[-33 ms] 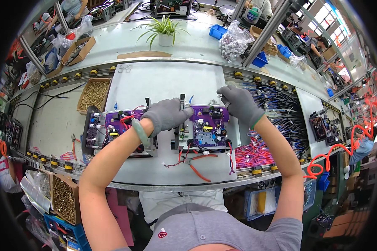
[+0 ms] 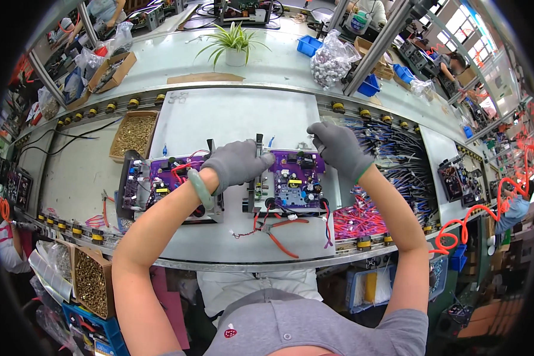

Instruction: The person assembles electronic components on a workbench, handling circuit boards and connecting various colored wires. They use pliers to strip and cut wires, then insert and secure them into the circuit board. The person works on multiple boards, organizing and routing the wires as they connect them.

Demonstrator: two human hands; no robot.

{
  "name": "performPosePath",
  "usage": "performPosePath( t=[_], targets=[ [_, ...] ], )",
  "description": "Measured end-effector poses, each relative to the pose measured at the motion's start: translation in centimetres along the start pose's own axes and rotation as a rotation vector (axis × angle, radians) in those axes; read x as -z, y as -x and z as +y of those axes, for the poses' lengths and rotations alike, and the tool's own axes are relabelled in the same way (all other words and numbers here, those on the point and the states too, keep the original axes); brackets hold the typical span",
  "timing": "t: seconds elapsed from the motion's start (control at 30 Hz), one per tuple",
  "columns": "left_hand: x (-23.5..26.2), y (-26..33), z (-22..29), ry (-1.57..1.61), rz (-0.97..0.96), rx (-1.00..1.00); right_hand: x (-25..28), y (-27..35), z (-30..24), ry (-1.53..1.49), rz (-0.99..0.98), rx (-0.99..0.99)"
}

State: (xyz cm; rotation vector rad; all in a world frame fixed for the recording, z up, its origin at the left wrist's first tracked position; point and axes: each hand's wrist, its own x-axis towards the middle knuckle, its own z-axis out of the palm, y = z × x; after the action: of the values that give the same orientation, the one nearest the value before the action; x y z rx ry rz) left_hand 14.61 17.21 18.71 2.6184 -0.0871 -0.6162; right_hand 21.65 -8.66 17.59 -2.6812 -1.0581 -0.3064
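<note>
In front of me lies a purple circuit board in a metal frame, with red and black wires at its near edge. My left hand, in a grey glove, is closed over the frame's far left part, with its thumb at the board's corner. Beyond the board's far right corner is my right hand, also gloved. Its fingers are curled together; whatever they hold is hidden. Small clear-white parts lie beside its fingertips. A second purple board unit stands to the left, partly behind my left forearm.
Orange-handled pliers lie on the near side of the grey work board. Bundles of blue-black wires and red-pink wires are on the right. A box of brass parts stands at the far left. Roller rails border the line.
</note>
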Motion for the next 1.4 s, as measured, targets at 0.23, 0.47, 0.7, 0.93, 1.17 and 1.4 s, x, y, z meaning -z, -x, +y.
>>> performPosePath(
  t=[0.23, 0.47, 0.7, 0.93, 1.17, 1.4],
  targets=[
    [0.2, 0.2, 0.4, -0.034, 0.003, 0.032, 0.2, -0.7, -0.8, -0.115, -0.030, -0.107],
    [-0.1, 0.1, 0.2, -0.028, 0.032, 0.021, 2.3, -0.6, -0.5, 0.201, -0.285, 0.038],
    [0.3, 0.3, 0.5, -0.021, 0.028, 0.019, 2.7, -2.8, -1.2, 0.231, -0.668, -0.155],
    [0.5, 0.5, 0.9, -0.039, 0.008, 0.037, 2.8, -6.0, -1.9, 0.288, -0.964, -0.212],
    [-0.3, -0.2, 0.0, -0.016, 0.018, 0.024, 2.6, -6.5, -3.7, 0.510, -0.997, -0.050],
    [-1.1, -1.1, -0.9, -0.060, 0.107, 0.002, 1.8, -5.8, -2.5, 0.385, -0.864, -0.067]
  ],
)
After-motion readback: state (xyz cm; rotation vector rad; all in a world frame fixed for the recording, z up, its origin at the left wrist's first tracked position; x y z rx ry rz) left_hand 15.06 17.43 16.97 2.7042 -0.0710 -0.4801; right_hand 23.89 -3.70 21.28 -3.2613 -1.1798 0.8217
